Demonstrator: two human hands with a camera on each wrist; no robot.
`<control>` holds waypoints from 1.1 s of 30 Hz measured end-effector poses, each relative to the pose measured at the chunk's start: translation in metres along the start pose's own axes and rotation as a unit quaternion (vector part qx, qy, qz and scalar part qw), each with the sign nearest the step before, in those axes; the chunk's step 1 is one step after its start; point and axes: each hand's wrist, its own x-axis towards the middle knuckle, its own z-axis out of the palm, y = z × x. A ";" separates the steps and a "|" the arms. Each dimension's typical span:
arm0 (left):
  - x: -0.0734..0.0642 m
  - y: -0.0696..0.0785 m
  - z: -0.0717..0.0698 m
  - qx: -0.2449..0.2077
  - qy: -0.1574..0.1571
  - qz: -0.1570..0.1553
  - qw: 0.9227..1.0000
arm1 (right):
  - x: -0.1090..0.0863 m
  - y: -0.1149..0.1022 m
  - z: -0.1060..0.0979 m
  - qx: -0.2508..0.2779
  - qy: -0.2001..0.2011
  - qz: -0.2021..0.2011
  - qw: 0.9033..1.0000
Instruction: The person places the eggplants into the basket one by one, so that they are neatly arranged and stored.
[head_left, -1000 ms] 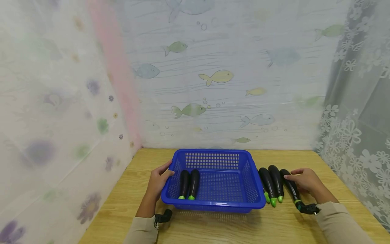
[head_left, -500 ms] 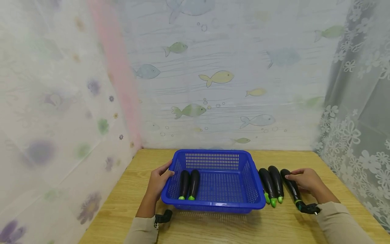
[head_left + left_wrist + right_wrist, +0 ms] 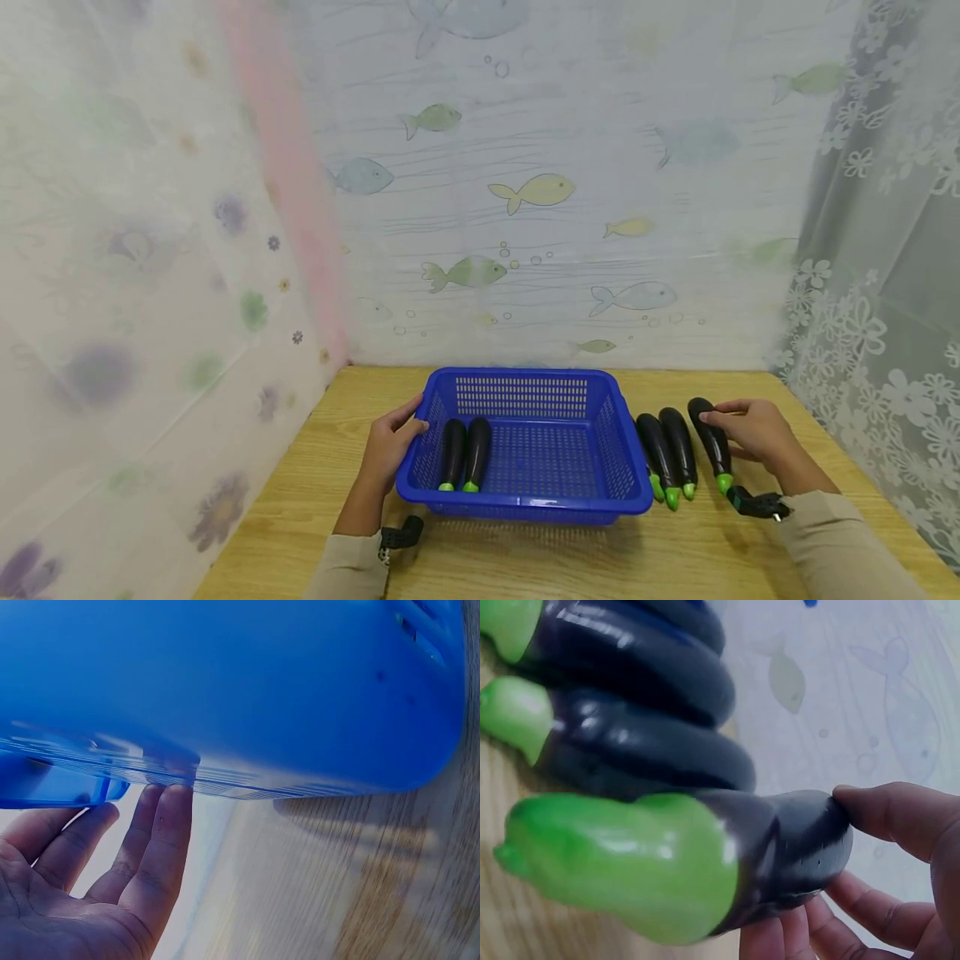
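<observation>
Right hand point(image 3: 761, 432) — partly curled — pinching an eggplant point(image 3: 715, 450), left hand point(image 3: 388, 442) gripping blue basket point(image 3: 517, 502)

Beige sleeves point(image 3: 843, 542) L & R; blk angled wrist cam point(image 3: 756, 504) on ea.

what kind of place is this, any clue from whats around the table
Probably an improvised indoor tabletop workspace, though the room type is unclear. A wood-grain table meets a fish-print backdrop at its far edge, and a sheer flower-patterned curtain hangs at the right.
</observation>
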 end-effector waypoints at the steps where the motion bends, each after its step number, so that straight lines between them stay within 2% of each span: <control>1: 0.000 0.000 0.000 -0.001 0.000 0.000 1.000 | 0.000 -0.002 0.000 0.001 0.000 -0.001 1.000; 26: 0.000 0.001 -0.001 -0.005 -0.008 -0.005 1.000 | -0.006 -0.050 0.012 0.026 0.011 -0.034 0.999; 33: -0.001 0.001 -0.001 -0.002 -0.009 -0.004 1.000 | -0.005 -0.063 0.019 0.044 0.002 -0.051 0.998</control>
